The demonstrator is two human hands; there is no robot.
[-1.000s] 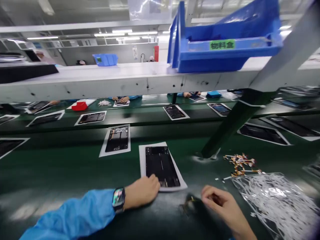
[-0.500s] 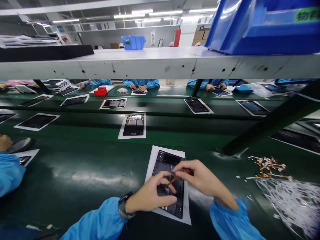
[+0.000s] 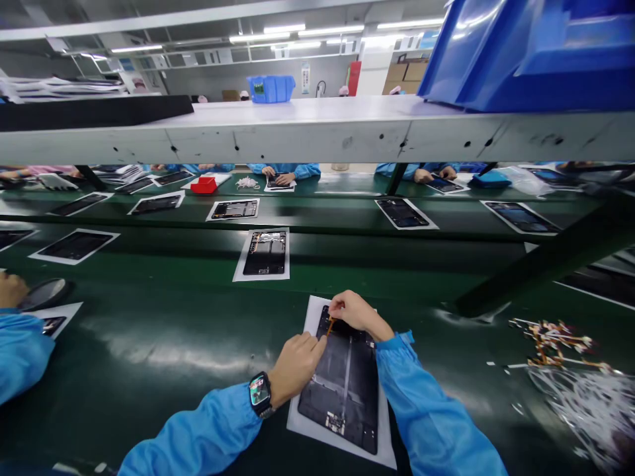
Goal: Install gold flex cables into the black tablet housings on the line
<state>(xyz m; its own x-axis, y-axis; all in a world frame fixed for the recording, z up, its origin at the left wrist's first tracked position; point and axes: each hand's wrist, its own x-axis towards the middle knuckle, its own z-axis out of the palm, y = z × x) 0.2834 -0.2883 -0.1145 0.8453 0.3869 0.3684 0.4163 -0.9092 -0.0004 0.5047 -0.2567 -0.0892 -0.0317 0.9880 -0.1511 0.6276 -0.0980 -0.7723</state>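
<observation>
A black open tablet body (image 3: 342, 390) lies on a white sheet (image 3: 303, 426) on the green belt right in front of me. My right hand (image 3: 354, 313) pinches a small orange flex strip (image 3: 330, 325) at the tablet's upper left corner. The fingertips of my left hand (image 3: 296, 362) press on the tablet's left edge just below that strip. A smartwatch sits on my left wrist, and both arms wear blue sleeves.
More tablets on white sheets, such as one (image 3: 264, 253) ahead, ride the green conveyor (image 3: 163, 330). A pile of orange flex strips (image 3: 553, 337) and a clear bag (image 3: 590, 403) lie at right. A co-worker's blue sleeve (image 3: 20, 350) is at left. A grey shelf (image 3: 317, 129) with a blue bin (image 3: 526, 49) hangs overhead.
My right hand moved from the tablet's middle up to its upper left corner with the orange strip. My left hand shifted to the tablet's left edge. The tablet now lies nearer to me.
</observation>
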